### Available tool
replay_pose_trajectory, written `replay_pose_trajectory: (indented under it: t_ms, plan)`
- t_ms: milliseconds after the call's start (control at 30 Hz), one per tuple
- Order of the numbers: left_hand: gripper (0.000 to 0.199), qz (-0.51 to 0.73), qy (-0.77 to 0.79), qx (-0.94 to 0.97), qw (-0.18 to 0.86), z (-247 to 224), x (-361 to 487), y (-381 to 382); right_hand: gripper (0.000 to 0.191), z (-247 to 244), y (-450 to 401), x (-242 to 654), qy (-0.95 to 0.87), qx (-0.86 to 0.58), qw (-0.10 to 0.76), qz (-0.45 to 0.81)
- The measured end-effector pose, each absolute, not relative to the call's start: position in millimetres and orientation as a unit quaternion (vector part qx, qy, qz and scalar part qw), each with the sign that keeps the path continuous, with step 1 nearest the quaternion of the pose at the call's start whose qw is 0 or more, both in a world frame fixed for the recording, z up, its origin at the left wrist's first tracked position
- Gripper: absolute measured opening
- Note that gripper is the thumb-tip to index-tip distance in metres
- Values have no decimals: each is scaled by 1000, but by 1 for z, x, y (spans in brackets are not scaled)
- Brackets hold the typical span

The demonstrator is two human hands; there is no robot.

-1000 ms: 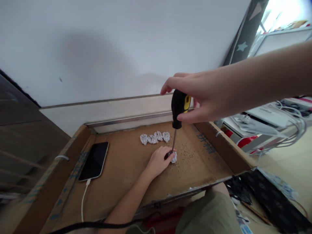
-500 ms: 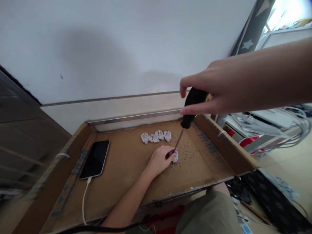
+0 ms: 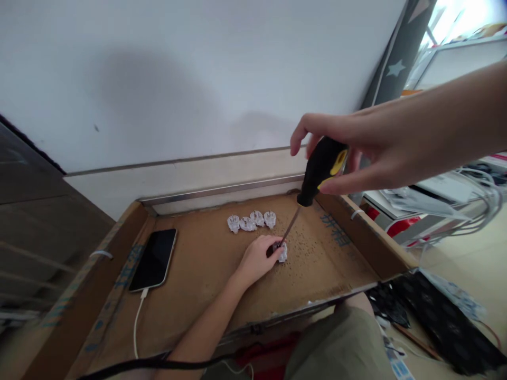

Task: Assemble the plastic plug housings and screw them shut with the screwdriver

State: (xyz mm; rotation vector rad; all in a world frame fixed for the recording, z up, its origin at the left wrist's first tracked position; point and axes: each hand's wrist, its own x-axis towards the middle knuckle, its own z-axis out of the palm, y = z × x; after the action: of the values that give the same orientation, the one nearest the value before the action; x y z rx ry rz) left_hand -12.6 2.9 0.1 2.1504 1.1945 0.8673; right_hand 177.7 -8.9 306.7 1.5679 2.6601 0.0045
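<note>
My right hand (image 3: pixel 336 153) holds a black and yellow screwdriver (image 3: pixel 320 168) by its handle, the index finger lifted off it. The shaft slants down to the left, its tip at a small white plug part (image 3: pixel 282 253). My left hand (image 3: pixel 259 257) pinches that part from the left, fingers closed round it, down on the cardboard. Behind my left hand several similar white plug parts (image 3: pixel 256 217) with pins lie in a row. Small dark specks are scattered on the cardboard to the right of the held part.
A shallow cardboard tray (image 3: pixel 206 279) has raised sides. On its left lies a phone (image 3: pixel 154 259) with a white cable (image 3: pixel 137 322). A white wall (image 3: pixel 178 105) stands behind. Cables and bags crowd the right side, and a black cord crosses the front.
The fingers of my right hand have spread and shifted on the screwdriver handle, showing more of its yellow part. The handle leans slightly further right. My left hand keeps its hold.
</note>
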Motion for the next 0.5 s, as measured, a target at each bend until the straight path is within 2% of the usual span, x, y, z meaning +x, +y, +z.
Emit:
replay_pose_trajectory:
  t_ms: [67, 100, 133, 233, 267, 400, 467, 500]
  plan:
    - [23, 321, 442, 795, 264, 0, -13, 3, 55, 307, -9, 174, 875, 478, 65, -33]
    - [23, 321, 440, 796, 264, 1, -13, 3, 49, 306, -8, 171, 879, 471, 74, -16]
    - [23, 322, 438, 797, 264, 2, -13, 2, 45, 305, -7, 168, 879, 471, 67, 28]
    - [21, 322, 428, 803, 261, 4, -13, 2, 56, 301, -2, 158, 859, 476, 31, 189]
    - [21, 321, 428, 804, 260, 5, -13, 2, 55, 301, -2, 156, 857, 476, 29, 196]
    - [20, 315, 425, 809, 256, 8, -13, 1, 47, 302, -6, 149, 892, 443, 57, 71]
    - [19, 315, 420, 812, 254, 9, -13, 1, 43, 300, -7, 144, 889, 436, 41, 133]
    - [19, 316, 419, 812, 254, 9, -13, 1, 48, 299, -7, 140, 882, 432, 29, 189]
